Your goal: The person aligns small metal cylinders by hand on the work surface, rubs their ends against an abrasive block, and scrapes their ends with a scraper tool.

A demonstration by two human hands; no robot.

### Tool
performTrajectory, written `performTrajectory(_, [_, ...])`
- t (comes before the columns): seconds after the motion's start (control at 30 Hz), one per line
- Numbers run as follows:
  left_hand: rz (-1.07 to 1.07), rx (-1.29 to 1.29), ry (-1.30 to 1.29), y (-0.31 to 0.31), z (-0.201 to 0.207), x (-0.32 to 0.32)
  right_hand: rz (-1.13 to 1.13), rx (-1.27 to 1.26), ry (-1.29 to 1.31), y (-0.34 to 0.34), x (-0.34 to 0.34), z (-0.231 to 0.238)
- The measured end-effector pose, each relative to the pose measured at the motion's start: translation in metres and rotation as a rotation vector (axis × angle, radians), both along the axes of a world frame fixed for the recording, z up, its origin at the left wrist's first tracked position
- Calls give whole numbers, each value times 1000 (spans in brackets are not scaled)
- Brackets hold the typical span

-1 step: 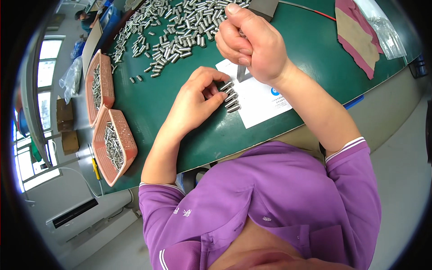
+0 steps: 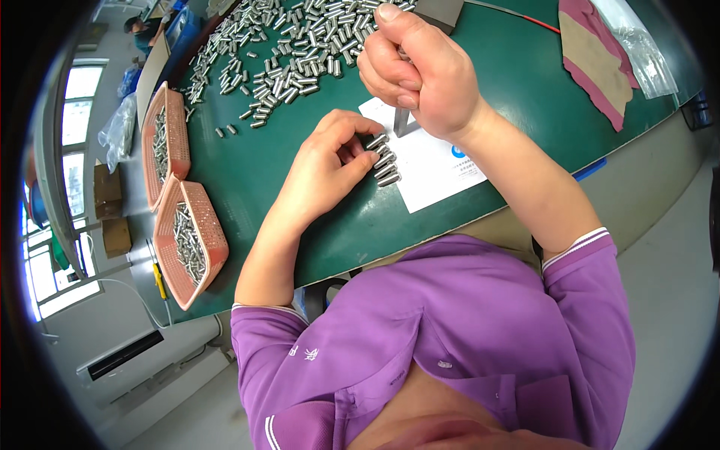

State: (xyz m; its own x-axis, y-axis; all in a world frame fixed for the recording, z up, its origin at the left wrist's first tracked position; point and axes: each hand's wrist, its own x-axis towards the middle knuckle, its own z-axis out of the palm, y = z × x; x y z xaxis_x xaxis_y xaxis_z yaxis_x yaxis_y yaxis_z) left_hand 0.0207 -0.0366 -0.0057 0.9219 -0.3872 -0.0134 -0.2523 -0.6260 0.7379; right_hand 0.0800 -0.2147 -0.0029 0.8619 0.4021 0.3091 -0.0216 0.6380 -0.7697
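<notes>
My left hand (image 2: 326,166) is bent over a short row of shiny metal pins (image 2: 386,166), its thumb and index finger closed against the row's left ends. The pins lie side by side at the left edge of a white printed sheet (image 2: 431,180). Above the sheet, my right hand (image 2: 429,79) makes a fist with the thumb up, wrapped round a grey metal tool (image 2: 402,120). A flat bar of that tool reaches down from the fist to the paper. Its upper part is hidden in the fingers, so its kind cannot be made out.
A large pile of metal pins (image 2: 307,45) spreads over the far green table (image 2: 259,176). Two pink baskets (image 2: 217,244) with metal parts stand at the left edge. At the far side lie a grey block (image 2: 441,13), a pink-and-tan cloth (image 2: 596,71) and a clear plastic bag (image 2: 649,67).
</notes>
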Motion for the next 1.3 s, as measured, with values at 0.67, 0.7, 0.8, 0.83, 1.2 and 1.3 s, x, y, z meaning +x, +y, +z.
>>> performTrajectory(0.67, [71,-43,-157,-6,-15,-2,0,14,-29,2,-7,3])
performTrajectory(0.7, [77,-46,-152,-6,-14,-2,-19,8,-37,3,-7,3])
performTrajectory(0.8, [98,-47,-140,-8,-14,-2,-49,-18,-52,-1,-9,4])
performTrajectory(0.83, [110,-46,-132,-9,-13,-3,-48,-19,-51,1,-11,6])
performTrajectory(1.2, [97,-50,-134,-7,-14,-2,-40,-9,-31,3,-8,1])
performTrajectory(1.3, [100,-62,-137,-7,-16,-2,-51,36,-10,4,-8,2])
